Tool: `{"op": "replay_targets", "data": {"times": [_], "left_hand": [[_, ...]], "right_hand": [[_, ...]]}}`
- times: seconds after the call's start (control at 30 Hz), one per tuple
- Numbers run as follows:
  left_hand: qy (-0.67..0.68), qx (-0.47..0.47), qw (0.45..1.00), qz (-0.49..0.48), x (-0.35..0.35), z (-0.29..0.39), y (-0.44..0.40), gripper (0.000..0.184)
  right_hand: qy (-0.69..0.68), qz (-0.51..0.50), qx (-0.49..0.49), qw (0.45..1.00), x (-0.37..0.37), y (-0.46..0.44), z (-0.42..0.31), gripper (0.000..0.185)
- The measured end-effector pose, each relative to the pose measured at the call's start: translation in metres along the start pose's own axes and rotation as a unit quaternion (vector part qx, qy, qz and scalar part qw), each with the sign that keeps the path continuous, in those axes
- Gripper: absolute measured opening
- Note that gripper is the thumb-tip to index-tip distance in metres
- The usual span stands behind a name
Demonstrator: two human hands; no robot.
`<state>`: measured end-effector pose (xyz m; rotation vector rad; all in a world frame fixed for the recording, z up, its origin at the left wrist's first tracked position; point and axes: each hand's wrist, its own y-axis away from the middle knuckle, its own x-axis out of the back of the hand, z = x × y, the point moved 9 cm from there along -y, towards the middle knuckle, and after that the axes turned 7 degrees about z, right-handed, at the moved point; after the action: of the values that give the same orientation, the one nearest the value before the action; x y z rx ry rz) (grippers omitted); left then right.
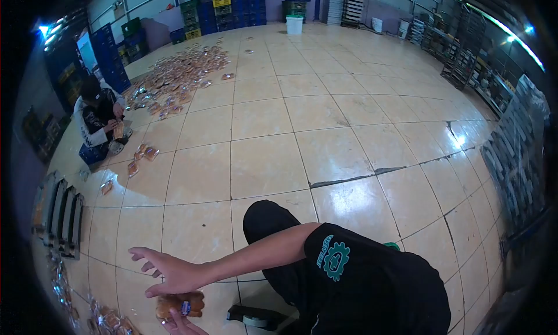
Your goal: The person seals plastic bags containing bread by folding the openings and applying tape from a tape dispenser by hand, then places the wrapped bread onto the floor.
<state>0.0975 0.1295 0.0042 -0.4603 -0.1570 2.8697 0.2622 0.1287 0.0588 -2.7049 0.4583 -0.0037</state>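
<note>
My left hand (181, 324) is at the bottom edge, its thumb and fingers closed on a packaged bread (180, 306), brown rolls in clear wrap with a small blue label. Just above the bread, my right hand (177, 274) reaches across from the right with the fingers spread and slightly curled. Its thumb is close to the top of the pack; whether they touch I cannot tell. More wrapped breads (107, 321) lie on the floor at the lower left, partly cut off by the dark image edge.
A person (99, 117) sits at the left, holding a pack, beside a large spread of wrapped breads (180, 73). Stacked crates (224, 12) and a white bucket (294, 25) stand at the back. A metal rack (58, 216) is at left; plastic-covered trays (517, 149) lean at right.
</note>
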Motion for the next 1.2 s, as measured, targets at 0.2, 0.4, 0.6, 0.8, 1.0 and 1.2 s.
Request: {"op": "replay_targets", "data": {"times": [0.2,0.4,0.6,0.8,1.0,1.2], "left_hand": [[0.019,-0.012,0.999,-0.025,0.026,-0.027,-0.011,0.035],[-0.07,-0.036,0.997,-0.015,0.032,-0.022,-0.022,0.04],[-0.124,-0.03,0.99,0.057,0.04,-0.009,-0.024,0.052],[-0.128,-0.118,0.984,0.028,0.019,0.019,-0.012,0.062],[-0.143,-0.145,0.979,0.008,0.014,0.02,-0.013,0.07],[-0.139,-0.136,0.981,0.011,-0.005,0.036,-0.001,0.075]], "right_hand": [[-0.005,-0.119,-0.023,0.993,-0.045,0.033,0.027,0.105],[-0.008,-0.089,-0.07,0.994,-0.031,0.022,0.014,0.036],[-0.167,-0.063,-0.148,0.973,-0.037,0.02,0.037,0.028],[-0.166,-0.1,-0.186,0.963,-0.041,0.02,0.043,0.024],[-0.104,-0.092,-0.219,0.966,-0.028,0.018,0.038,0.023],[-0.044,0.009,0.061,0.997,-0.001,0.004,-0.037,0.034]]}}
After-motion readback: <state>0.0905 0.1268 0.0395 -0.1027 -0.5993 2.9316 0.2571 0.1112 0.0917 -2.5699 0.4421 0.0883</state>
